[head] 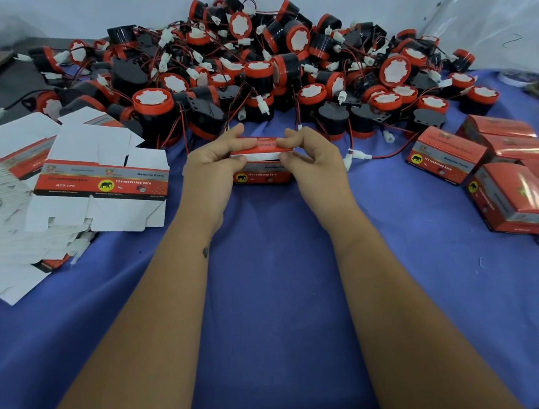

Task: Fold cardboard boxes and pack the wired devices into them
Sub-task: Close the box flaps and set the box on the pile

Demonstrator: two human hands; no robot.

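Observation:
A small red cardboard box (261, 172) with a yellow elephant mark stands on the blue cloth at centre. My left hand (211, 163) grips its left end, and my right hand (311, 156) grips its right end. Fingers of both hands press on the red top flap, whose white underside shows along the front edge. Behind the box lies a big heap of black-and-red wired devices (251, 73) with white connectors. What is inside the box is hidden.
Flat unfolded box blanks (98, 172) lie spread at the left. Several closed red boxes (497, 167) are stacked at the right. A loose white connector on a red wire (359, 157) lies just right of my right hand. Blue cloth (273, 268) covers the table.

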